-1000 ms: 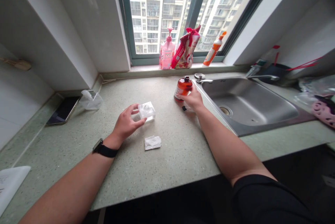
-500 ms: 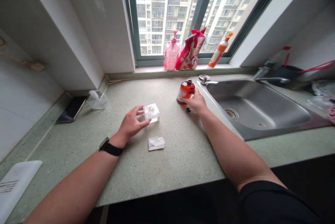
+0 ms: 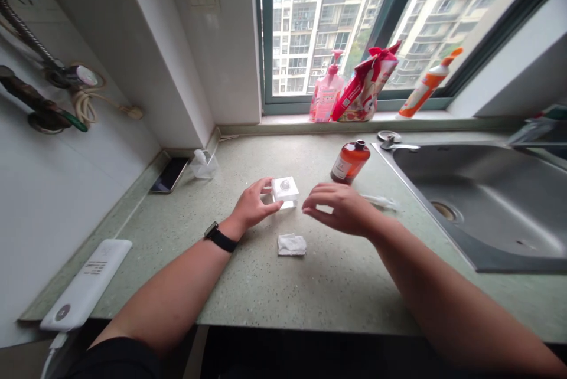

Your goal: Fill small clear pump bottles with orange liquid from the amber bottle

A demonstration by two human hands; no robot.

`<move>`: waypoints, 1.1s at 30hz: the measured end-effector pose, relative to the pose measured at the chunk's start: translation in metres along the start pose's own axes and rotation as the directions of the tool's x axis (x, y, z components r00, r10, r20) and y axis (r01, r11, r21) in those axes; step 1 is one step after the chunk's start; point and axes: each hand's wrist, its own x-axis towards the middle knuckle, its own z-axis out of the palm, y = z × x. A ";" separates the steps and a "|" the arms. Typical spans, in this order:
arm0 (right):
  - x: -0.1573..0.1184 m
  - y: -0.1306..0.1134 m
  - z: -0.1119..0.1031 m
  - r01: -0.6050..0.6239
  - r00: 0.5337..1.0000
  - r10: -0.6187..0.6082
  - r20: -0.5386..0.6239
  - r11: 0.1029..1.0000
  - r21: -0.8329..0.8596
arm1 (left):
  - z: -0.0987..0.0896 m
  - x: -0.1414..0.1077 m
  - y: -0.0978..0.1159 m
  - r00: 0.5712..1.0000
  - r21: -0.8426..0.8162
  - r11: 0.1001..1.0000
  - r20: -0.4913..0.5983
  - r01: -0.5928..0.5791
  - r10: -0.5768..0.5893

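Note:
My left hand (image 3: pixel 254 205) has its thumb and fingers around the near and left sides of a small clear square container (image 3: pixel 286 190), which stands on the counter with a round fitting in its top. To the right of the container hovers my right hand (image 3: pixel 334 208), fingers bent and thumb apart, with nothing visible in it. Behind it an amber bottle (image 3: pixel 349 162) with a pale label stands upright, its dark neck uncapped. A thin clear item (image 3: pixel 381 201) lies partly hidden behind my right wrist. In front of the container is a folded white tissue (image 3: pixel 292 244).
A sink (image 3: pixel 443 258) is set into the counter at right. Along the sill stand a pink pump bottle (image 3: pixel 326 95), a red bag (image 3: pixel 365 87) and an orange-white bottle (image 3: pixel 423 91). At left lie a phone (image 3: pixel 170 175), a clear plastic cup (image 3: pixel 204 166) and a white power bank (image 3: pixel 86 284).
My right hand has let go of the amber bottle and come nearer to the clear container. My left hand stays on the container. The view has turned left.

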 end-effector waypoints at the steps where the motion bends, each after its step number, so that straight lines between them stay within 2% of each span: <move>1: 0.001 -0.006 0.008 -0.010 0.994 0.010 0.106 1.000 -0.009 | 0.000 0.000 0.000 1.000 0.000 1.000 0.006 0.001 -0.001; 4: 0.003 -0.018 0.028 -0.073 0.941 0.095 0.326 0.994 -0.078 | -0.001 0.000 0.000 1.000 0.007 1.000 0.018 -0.003 0.003; 7: 0.004 -0.023 0.040 -0.129 0.892 0.167 0.419 0.985 -0.119 | -0.002 -0.001 -0.001 1.000 0.019 1.000 0.008 -0.025 0.025; 15: 0.005 -0.021 0.050 -0.207 0.879 0.181 0.441 0.978 0.012 | -0.003 0.000 -0.003 0.993 0.137 0.985 -0.047 -0.102 0.109; 17: 0.004 -0.018 0.045 -0.232 0.881 0.169 0.442 0.969 0.090 | -0.003 0.001 -0.003 0.992 0.161 0.981 -0.044 -0.106 0.114; 19: 0.004 -0.012 0.037 -0.266 0.896 0.148 0.419 0.934 0.240 | -0.004 0.001 -0.003 0.992 0.176 0.978 -0.034 -0.110 0.118; 22: 0.004 0.000 0.026 -0.316 0.935 0.154 0.319 0.770 0.554 | -0.005 0.002 -0.004 0.991 0.196 0.973 -0.021 -0.125 0.131; 24: 0.004 0.010 0.024 -0.298 0.954 0.225 0.198 0.634 0.714 | -0.006 0.002 -0.004 0.989 0.200 0.970 -0.020 -0.140 0.147; 25: 0.004 0.015 0.025 -0.274 0.951 0.283 0.121 0.597 0.754 | -0.006 0.002 -0.004 0.987 0.200 0.968 -0.021 -0.149 0.156; 26: 0.005 0.019 0.026 -0.251 0.936 0.351 0.033 0.599 0.760 | -0.006 0.002 -0.003 0.986 0.198 0.967 -0.023 -0.160 0.168; 27: 0.005 0.023 0.027 -0.238 0.906 0.417 -0.069 0.638 0.732 | -0.007 0.002 -0.003 0.983 0.196 0.965 -0.024 -0.173 0.181; 29: 0.005 0.028 0.030 -0.254 0.819 0.495 -0.290 0.766 0.590 | -0.007 0.001 -0.002 0.978 0.194 0.960 -0.022 -0.201 0.209; 31: 0.004 0.030 0.033 -0.284 0.745 0.464 -0.479 0.871 0.402 | -0.007 0.001 0.000 0.972 0.190 0.955 -0.018 -0.228 0.235; 33: 0.005 0.030 0.035 -0.288 0.714 0.379 -0.589 0.925 0.247 | -0.008 0.000 0.002 0.967 0.188 0.950 -0.013 -0.248 0.255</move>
